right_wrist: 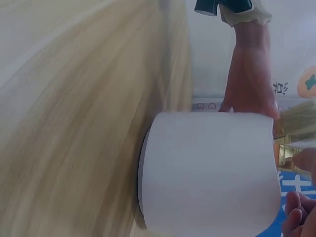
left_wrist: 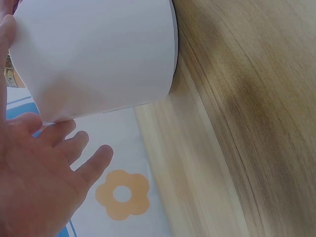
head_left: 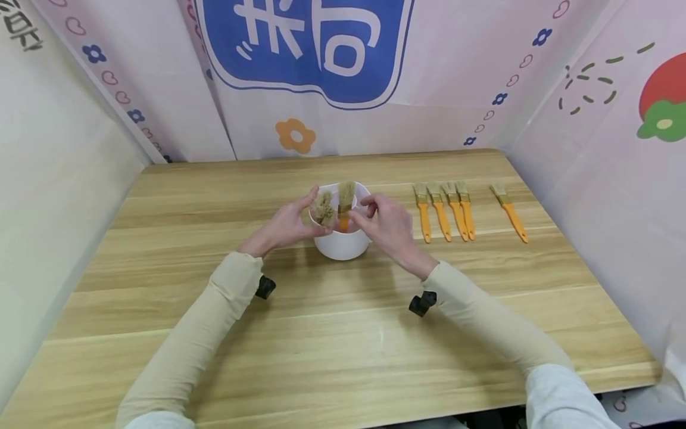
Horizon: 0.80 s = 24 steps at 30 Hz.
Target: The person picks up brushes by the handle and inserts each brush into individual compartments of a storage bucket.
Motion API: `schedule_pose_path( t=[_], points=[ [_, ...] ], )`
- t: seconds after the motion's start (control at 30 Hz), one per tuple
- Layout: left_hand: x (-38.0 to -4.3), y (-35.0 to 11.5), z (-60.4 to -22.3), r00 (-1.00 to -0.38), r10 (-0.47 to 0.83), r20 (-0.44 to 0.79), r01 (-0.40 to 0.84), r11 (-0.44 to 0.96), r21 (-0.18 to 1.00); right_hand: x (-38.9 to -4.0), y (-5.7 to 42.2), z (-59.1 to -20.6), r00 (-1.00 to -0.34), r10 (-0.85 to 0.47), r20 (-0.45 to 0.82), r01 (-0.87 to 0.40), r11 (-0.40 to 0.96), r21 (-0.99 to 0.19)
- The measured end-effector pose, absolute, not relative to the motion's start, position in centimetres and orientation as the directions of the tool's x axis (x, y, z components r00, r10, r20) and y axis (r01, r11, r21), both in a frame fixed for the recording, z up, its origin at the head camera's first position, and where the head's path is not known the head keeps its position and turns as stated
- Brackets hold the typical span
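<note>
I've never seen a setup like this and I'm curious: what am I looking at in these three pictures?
No robot here: a person works with two bare hands. The wide picture comes from a camera on the head; the others from black wrist cameras, one per arm. On the wooden table lie five orange-handled brushes, one apart from the rest. The left hand touches the rim of a white container; at least two more brushes show at its opening. The right hand touches one at its metal band; whether it grips it is hard to tell.
</note>
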<state>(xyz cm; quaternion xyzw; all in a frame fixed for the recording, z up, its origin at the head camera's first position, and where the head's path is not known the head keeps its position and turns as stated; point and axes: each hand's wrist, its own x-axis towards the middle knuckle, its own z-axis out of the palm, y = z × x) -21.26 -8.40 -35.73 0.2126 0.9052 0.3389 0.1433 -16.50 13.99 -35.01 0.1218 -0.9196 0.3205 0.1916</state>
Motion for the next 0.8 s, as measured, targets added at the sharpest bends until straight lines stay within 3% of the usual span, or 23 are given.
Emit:
schedule_pose_path(
  t=[0.13, 0.23, 0.4, 0.57, 0.8],
  points=[
    [-21.3, -8.4, -35.8, -0.864, 0.488, -0.126, 0.283, 0.676, 0.680, -16.7, 15.8, -34.8, -0.899, -0.047, 0.435, -0.316, 0.757, -0.572],
    [-21.3, -8.4, -35.8, -0.863, 0.489, -0.130, 0.282, 0.679, 0.678, -17.7, 18.3, -34.8, -0.936, 0.022, 0.352, -0.201, 0.785, -0.586],
    [-21.6, -8.8, -35.4, -0.874, 0.470, -0.125, 0.276, 0.691, 0.669, -21.2, 23.0, -35.8, -0.985, 0.115, 0.131, 0.038, 0.877, -0.479],
    [-21.6, -9.1, -34.9, -0.875, 0.467, -0.132, 0.262, 0.683, 0.682, -23.7, 25.4, -37.6, -0.987, 0.151, -0.058, 0.161, 0.885, -0.438],
    [-21.1, -9.0, -35.6, -0.861, 0.490, -0.135, 0.275, 0.671, 0.688, -25.4, 25.6, -39.6, -0.972, 0.201, -0.123, 0.232, 0.908, -0.348]
  ],
)
